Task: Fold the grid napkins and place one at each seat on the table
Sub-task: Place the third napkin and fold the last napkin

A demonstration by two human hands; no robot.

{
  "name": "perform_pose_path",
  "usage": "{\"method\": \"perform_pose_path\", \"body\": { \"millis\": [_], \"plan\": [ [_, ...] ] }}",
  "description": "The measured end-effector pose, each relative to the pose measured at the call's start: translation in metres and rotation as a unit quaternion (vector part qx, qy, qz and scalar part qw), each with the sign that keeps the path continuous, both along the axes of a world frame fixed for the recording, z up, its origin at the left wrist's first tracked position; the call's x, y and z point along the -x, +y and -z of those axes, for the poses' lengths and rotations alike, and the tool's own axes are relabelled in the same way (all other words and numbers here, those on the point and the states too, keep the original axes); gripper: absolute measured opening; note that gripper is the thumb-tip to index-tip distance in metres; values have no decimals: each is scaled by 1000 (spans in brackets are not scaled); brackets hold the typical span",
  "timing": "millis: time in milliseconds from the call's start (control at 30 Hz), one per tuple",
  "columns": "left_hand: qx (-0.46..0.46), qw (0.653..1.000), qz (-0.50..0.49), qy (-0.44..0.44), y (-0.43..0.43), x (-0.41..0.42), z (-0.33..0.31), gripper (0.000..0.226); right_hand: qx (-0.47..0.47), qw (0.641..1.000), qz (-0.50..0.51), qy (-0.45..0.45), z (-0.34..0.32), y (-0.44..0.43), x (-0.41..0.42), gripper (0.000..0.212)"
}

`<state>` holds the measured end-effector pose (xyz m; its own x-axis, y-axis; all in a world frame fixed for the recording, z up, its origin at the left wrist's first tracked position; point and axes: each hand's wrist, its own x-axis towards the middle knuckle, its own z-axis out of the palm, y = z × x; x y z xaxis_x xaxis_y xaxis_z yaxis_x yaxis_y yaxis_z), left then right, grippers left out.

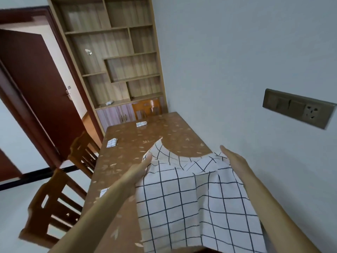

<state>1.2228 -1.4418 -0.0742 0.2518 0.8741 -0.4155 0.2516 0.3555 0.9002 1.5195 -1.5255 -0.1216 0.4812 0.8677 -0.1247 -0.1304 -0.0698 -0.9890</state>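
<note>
Cloth napkin, white with dark grid, drapes rumpled over our glossy leaf-printed table. Our left hand pinches its edge; our right hand touches it, grip hidden.

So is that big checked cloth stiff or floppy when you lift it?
Probably floppy: the napkin sags and creases between the left hand and right hand. Likely light: the left fingers alone pinch one corner up.

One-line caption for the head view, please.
Left hand pinches one corner of an unfolded napkin, right hand at another, over the table; folded napkins lie beyond.
</note>
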Motion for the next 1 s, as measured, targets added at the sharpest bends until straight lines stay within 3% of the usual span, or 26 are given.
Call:
{"method": "perform_pose_path", "body": {
  "millis": [100, 200, 267, 433, 567, 667, 767, 833, 933, 1000],
  "plan": [
    [-121, 988, -91, -3, 13, 3, 12, 27, -32, 997, -65, -2, 7, -8, 4, 81],
    [-166, 973, -156, -38, 14, 5, 14, 47, -70, 986, -152, -11, 29, -24, 13, 87],
    [-175, 969, -167, -50, 18, 6, 15, 47, -54, 978, -198, -37, 45, -30, 15, 84],
    [-192, 962, -165, -98, 26, 11, 21, 41, -10, 977, -203, -60, 53, -36, 10, 53],
    [-245, 951, -176, -62, 31, 19, 22, 23, -11, 983, -119, -141, 45, -41, 7, 23],
    [-302, 937, -172, -28, 32, 24, 22, 17, -11, 984, -90, -155, 38, -45, 3, 19],
    [-319, 938, -136, 5, 31, 25, 22, 16, -24, 984, -66, -162, 33, -46, 0, 16],
    [-306, 948, -81, 45, 29, 28, 21, 34, -42, 988, -43, -139, 29, -46, -1, 14],
    [-273, 954, 106, 62, 21, 39, 15, 61, -69, 994, -11, -86, 20, -45, -5, 14],
    [-225, 950, 206, 60, 20, 46, 16, 80, -87, 994, -9, -60, 17, -46, -8, 33]
  ]
}}
